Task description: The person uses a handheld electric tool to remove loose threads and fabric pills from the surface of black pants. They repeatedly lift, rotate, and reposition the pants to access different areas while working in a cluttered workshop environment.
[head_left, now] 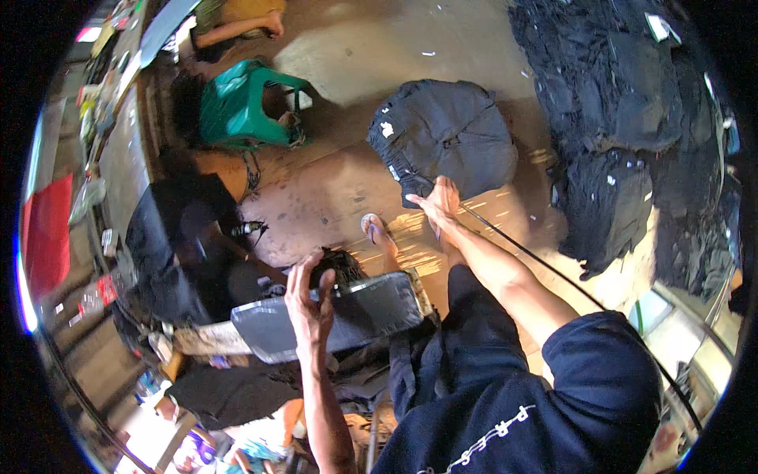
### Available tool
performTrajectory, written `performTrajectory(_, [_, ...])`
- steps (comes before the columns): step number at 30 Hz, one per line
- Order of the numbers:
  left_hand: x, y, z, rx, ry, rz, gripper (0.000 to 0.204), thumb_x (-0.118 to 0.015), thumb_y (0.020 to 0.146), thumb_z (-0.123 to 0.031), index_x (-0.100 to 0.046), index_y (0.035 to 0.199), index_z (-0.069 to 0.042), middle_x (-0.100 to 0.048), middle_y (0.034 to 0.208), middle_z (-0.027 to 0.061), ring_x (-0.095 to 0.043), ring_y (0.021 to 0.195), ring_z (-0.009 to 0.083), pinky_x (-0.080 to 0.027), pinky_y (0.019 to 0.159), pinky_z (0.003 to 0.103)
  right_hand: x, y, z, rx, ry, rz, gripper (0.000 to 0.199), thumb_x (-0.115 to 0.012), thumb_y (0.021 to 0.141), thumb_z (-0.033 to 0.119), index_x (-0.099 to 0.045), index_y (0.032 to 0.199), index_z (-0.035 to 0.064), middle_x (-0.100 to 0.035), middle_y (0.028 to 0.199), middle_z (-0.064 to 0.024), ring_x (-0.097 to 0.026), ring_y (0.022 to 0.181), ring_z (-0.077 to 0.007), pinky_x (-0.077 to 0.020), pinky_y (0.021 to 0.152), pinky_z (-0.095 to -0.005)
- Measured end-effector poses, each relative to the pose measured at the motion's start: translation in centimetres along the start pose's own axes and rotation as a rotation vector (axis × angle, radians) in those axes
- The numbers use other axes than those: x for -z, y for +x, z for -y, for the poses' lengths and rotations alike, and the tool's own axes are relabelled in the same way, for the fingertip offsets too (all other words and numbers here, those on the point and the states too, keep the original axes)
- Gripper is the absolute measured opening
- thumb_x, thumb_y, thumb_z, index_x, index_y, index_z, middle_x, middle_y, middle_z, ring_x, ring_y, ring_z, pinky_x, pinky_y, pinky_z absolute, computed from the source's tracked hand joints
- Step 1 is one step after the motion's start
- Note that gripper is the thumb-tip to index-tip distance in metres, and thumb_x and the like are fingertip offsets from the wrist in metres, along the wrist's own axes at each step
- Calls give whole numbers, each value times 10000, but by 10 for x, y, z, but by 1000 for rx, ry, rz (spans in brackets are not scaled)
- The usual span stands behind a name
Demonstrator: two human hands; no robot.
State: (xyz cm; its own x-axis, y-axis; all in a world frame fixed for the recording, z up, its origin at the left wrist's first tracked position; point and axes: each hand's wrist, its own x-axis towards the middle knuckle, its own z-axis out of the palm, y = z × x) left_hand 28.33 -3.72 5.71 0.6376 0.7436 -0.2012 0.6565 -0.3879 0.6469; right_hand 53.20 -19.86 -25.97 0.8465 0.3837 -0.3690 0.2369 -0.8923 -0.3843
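Observation:
My right hand (439,199) is closed on the near edge of a black cloth bundle (446,134), which spreads in a rounded shape on the floor with small white tags at its left edge. My left hand (310,299) is raised with its fingers apart and holds nothing. Below and beside it is a long black rectangular slab with a shiny, padded-looking top (371,312). Whether the left hand touches that slab I cannot tell. A dark, tangled clump of material (341,267) lies just past the slab.
Beyond stands a green plastic stool (249,103). Black garments are piled (624,103) at the right. Dark cloth (178,237) hangs at the left beside a cluttered bench. A thin black cord (553,272) runs past my right arm. Another person's arm (237,31) shows at the top left.

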Motion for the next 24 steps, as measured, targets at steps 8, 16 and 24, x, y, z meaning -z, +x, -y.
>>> performTrajectory(8, [-32, 21, 39, -69, -78, 110, 225, -786, 944, -47, -763, 1168, -40, -790, 1157, 142, -756, 1050, 344, -598, 942, 424, -74, 46, 42, -32, -395, -137, 778, -955, 674, 605, -655, 1142, 61, -665, 1127, -101, -691, 1066, -287, -521, 923, -452])
performTrajectory(16, [-13, 61, 51, -23, -260, 423, 282, -811, 943, -143, -710, 1179, -25, -746, 1120, 177, -722, 1009, 369, -578, 910, 460, 76, 20, 15, -137, -24, -74, 524, -927, 735, 360, -724, 1102, 45, -780, 897, -192, -779, 893, -389, -613, 833, -517])
performTrajectory(24, [-141, 113, -11, 1, -845, 624, 1117, -934, 884, -265, -179, 1689, -90, -525, 1566, 116, -540, 1389, 261, -398, 1217, 458, 221, -143, 26, 8, 187, -40, 469, -909, 776, 374, -618, 943, 46, -728, 816, -186, -738, 774, -321, -583, 749, -491])
